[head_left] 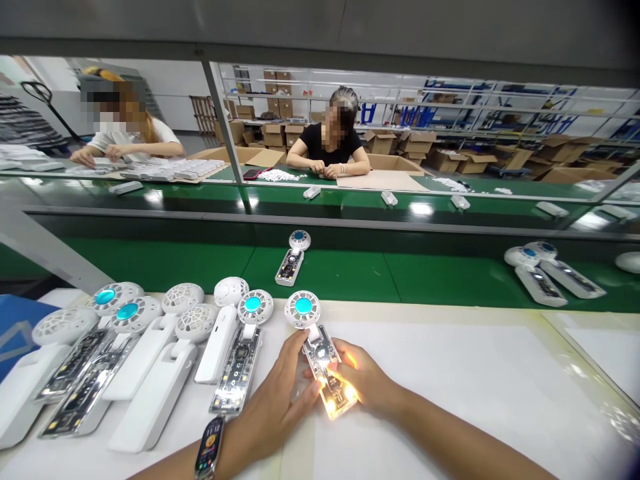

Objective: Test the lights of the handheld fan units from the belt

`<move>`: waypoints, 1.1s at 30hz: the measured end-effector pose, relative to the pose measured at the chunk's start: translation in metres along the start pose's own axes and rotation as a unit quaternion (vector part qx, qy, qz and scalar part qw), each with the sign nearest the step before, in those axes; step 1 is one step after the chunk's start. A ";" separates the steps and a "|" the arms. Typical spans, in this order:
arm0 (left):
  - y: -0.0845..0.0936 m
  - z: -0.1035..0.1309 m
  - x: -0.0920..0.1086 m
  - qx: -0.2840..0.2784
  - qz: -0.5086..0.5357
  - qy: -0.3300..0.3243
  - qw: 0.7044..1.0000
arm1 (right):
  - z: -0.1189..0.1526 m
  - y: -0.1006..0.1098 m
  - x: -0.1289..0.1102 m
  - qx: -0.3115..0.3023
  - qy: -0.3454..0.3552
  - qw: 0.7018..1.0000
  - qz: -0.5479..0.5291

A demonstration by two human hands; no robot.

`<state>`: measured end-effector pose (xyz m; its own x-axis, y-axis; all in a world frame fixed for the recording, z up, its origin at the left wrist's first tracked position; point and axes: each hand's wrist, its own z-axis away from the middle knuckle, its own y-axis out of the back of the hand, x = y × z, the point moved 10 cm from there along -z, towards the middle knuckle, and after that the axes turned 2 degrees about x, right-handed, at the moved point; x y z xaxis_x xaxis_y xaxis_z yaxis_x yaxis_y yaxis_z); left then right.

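Observation:
Between my two hands is a handheld fan point(320, 347) with a round white head, a blue centre and a clear-faced handle showing its circuit board. Bright yellowish lights glow at the lower end of that handle. My left hand point(283, 393) wraps the handle's left side, with a smart band point(209, 448) on the wrist. My right hand point(367, 379) grips the right side, its thumb lying over the clear face. Just left of my left hand lies another clear-faced fan point(237, 367), unlit, beside a white-backed fan point(220, 333).
Several more fans point(155, 393) lie in a row at the left of the white worktable point(450, 413). Beyond it runs a green conveyor belt point(425, 273) with a single fan point(291, 263) and a pair of fans point(540, 280) at right. Two people sit across, near small white parts point(277, 175).

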<state>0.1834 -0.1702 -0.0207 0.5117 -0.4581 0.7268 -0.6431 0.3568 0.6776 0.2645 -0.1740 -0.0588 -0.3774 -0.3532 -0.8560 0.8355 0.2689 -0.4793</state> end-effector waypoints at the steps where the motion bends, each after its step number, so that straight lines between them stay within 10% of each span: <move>1: 0.000 0.000 -0.001 0.001 0.000 0.000 1.000 | 0.000 0.000 0.000 0.000 0.000 1.000 0.000; 11: 0.003 -0.002 0.005 0.009 -0.003 -0.016 1.000 | -0.003 -0.002 -0.007 0.001 0.030 0.999 -0.011; 20: 0.026 -0.001 -0.011 0.144 -0.029 0.048 0.988 | 0.000 -0.014 -0.010 -0.062 0.026 0.997 -0.022; 33: 0.025 -0.002 -0.013 0.125 -0.060 0.059 0.989 | 0.003 -0.025 -0.004 -0.120 0.009 0.992 -0.041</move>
<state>0.1618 -0.1536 -0.0136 0.6459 -0.3814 0.6613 -0.6874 0.0864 0.7212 0.2465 -0.1822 -0.0429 -0.4482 -0.3675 -0.8149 0.6836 0.4466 -0.5773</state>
